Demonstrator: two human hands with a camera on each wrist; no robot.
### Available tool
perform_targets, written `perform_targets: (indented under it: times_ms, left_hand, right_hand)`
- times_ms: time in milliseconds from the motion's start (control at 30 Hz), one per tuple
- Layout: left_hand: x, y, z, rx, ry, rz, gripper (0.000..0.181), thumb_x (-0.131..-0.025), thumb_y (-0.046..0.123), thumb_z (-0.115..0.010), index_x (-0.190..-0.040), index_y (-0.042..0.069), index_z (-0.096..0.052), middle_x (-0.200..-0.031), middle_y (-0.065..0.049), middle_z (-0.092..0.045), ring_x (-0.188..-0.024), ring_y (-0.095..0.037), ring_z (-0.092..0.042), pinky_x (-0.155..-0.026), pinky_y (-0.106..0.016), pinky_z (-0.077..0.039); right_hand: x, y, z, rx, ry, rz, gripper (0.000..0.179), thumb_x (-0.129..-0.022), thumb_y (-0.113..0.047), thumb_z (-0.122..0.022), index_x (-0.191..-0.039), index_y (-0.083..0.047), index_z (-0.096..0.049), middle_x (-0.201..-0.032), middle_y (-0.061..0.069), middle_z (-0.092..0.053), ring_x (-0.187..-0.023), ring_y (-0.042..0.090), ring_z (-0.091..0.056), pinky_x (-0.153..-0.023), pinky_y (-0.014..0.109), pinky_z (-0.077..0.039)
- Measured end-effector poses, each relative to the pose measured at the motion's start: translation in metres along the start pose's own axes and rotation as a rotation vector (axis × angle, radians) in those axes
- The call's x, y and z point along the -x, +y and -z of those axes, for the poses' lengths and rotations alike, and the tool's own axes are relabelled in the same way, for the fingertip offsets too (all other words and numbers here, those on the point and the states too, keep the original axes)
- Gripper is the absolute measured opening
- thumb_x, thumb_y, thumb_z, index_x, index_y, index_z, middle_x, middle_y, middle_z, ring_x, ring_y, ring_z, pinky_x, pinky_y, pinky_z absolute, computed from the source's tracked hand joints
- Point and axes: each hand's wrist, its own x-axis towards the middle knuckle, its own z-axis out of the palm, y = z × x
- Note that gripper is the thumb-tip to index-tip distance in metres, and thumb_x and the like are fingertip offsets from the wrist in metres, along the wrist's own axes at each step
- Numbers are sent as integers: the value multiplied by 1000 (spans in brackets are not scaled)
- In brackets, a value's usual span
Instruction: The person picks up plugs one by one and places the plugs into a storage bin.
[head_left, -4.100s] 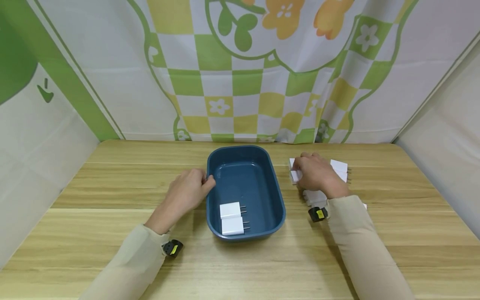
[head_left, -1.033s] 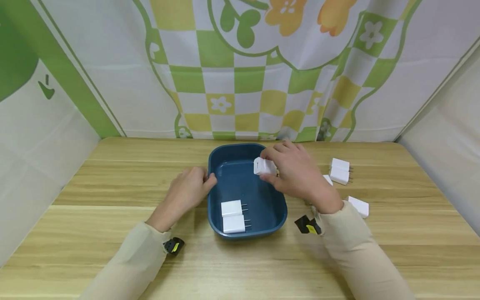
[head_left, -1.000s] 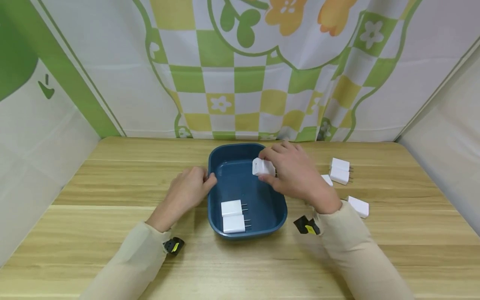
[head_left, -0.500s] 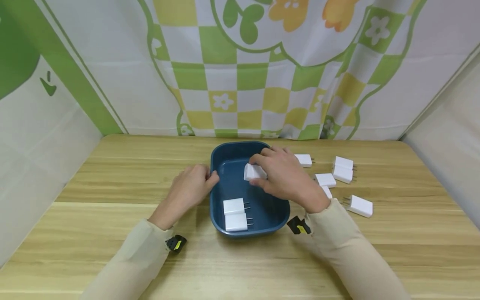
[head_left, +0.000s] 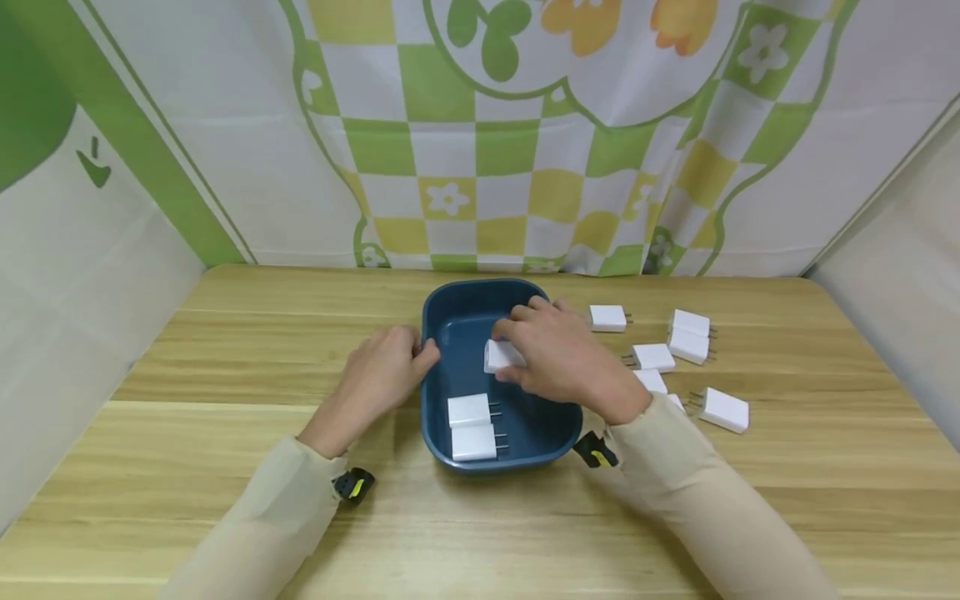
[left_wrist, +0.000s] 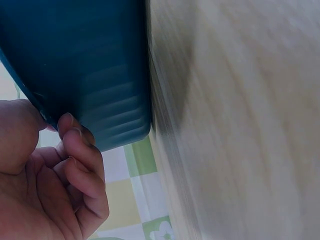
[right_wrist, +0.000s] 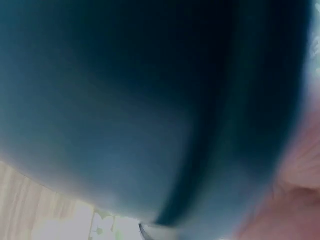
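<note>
A dark blue rectangular bin (head_left: 457,327) with rounded corners stands mid-table. My left hand (head_left: 378,375) pinches its left rim between thumb and fingers, as the left wrist view shows up close. Inside the bin, my right hand (head_left: 558,354) holds a white charger plug (head_left: 502,356) between thumb and fingers; its prong end is hidden by the hand. Two more white plugs, a rear one (head_left: 468,410) and a front one (head_left: 473,442), lie side by side at the bin's near left, prongs pointing right. In the right wrist view the blurred bin wall (right_wrist: 100,125) covers most of the frame.
Right of the bin, several white plugs lie loose on the wooden table (head_left: 247,350), among them a back one (head_left: 607,317), a middle one (head_left: 653,357) and a far right one (head_left: 724,410). A patterned curtain (head_left: 442,150) hangs behind the table.
My right hand has picked up a plug from the group on the right, carried it left over the rim and lowered it into the bin. The left hand stays at the rim.
</note>
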Motion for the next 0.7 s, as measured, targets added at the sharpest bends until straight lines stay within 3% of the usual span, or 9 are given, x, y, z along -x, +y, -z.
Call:
perform_targets:
  times_ms: [267,700]
  left_hand:
    - [-1,0,1,-3,-3,-1,41,-99,25,-56,-61,11,-49,-54,-2,-46,-48,-18,-47,-45,-29,-31]
    - [-1,0,1,-20,4,-8,43,-99,25,-56,-59,12,-47,-54,-1,-45,-48,-19,-47,-46,-29,-31]
  right_hand:
    - [-6,-6,-7,-1,-82,21,45,-90,-39,-77,-126,-14,-69,-118,7,-67,-106,26,-53,-89,47,-42]
    - [-12,-7,-24,32,-128,-1,45,-90,-38,-78,-126,-14,-70,-117,8,-67,-106,28,-55,-87,46,-43]
